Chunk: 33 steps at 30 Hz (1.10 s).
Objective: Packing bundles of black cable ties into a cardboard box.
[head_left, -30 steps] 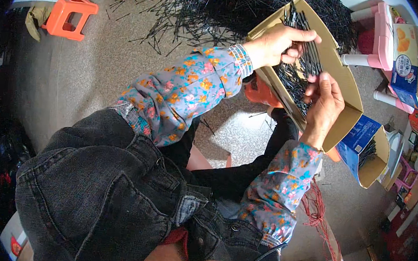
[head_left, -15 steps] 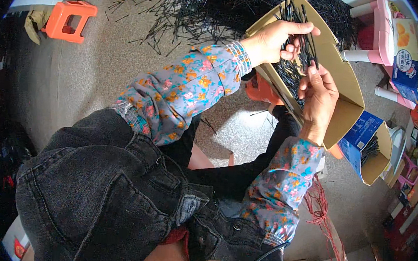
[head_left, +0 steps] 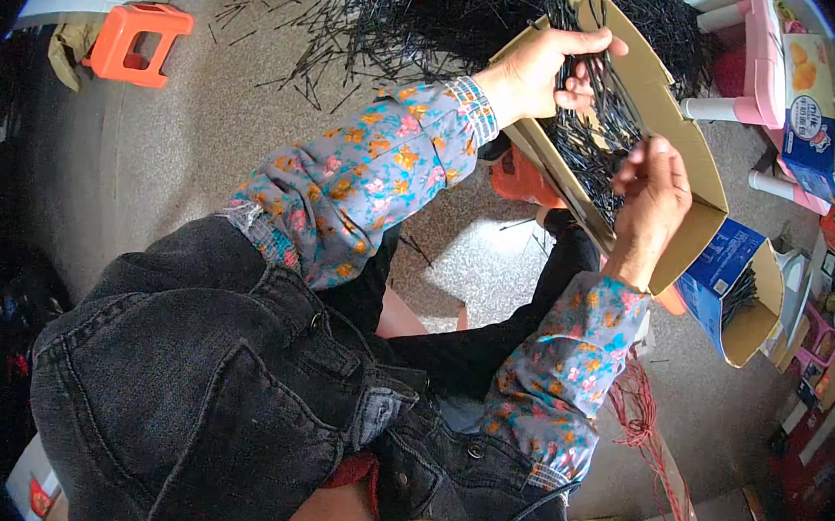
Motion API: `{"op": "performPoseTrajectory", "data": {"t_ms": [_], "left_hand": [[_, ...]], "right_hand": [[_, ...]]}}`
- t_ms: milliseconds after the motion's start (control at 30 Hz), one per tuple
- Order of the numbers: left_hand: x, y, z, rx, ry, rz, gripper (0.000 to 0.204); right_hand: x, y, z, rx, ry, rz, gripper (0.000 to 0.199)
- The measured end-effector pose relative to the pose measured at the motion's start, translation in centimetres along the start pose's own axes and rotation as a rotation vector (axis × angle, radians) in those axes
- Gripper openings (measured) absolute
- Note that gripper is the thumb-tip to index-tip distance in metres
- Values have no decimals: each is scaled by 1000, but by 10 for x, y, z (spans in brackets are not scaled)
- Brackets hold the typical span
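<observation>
Your left hand [head_left: 548,69] crosses the cardboard box [head_left: 687,158]'s left wall, fingers pinching thin black rods [head_left: 609,100] over its inside; likely light, springy, slippery: grip mid-bunch. Right hand [head_left: 655,191], box's near end: fingers curled, can't tell if gripping.

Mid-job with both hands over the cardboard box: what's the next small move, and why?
Probably bring the right hand in to gather the near ends of the black sticks: the left hand holds them over the cardboard box, they look splayed rather than lined up, and the right hand is already close to those ends.
</observation>
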<state>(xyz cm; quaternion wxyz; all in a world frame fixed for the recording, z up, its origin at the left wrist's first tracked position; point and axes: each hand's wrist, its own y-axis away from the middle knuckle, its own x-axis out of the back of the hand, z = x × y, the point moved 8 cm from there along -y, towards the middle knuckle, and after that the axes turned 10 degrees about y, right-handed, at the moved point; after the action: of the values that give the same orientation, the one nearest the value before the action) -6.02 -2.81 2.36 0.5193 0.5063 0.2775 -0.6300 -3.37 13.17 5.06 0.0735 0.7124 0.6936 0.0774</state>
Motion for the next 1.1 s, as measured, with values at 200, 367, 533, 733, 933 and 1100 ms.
{"op": "performPoseTrajectory", "data": {"t_ms": [200,367,533,733,933,1100], "left_hand": [[-2,-1,6,-19,55,-101,25],[-9,2,-4,73,44,-180,27],[-4,0,-6,71,36,-138,27],[-10,1,-7,135,65,-264,25],[-20,4,-12,138,60,-241,24],[-20,7,-11,149,8,-225,25]], "right_hand": [[50,-10,-11,40,-328,91,26],[46,-6,-16,14,-162,-69,27],[26,2,-17,-12,27,-109,15],[6,5,-17,39,63,-208,9],[-13,12,-24,70,152,-269,26],[-18,10,-18,123,162,-259,24]]}}
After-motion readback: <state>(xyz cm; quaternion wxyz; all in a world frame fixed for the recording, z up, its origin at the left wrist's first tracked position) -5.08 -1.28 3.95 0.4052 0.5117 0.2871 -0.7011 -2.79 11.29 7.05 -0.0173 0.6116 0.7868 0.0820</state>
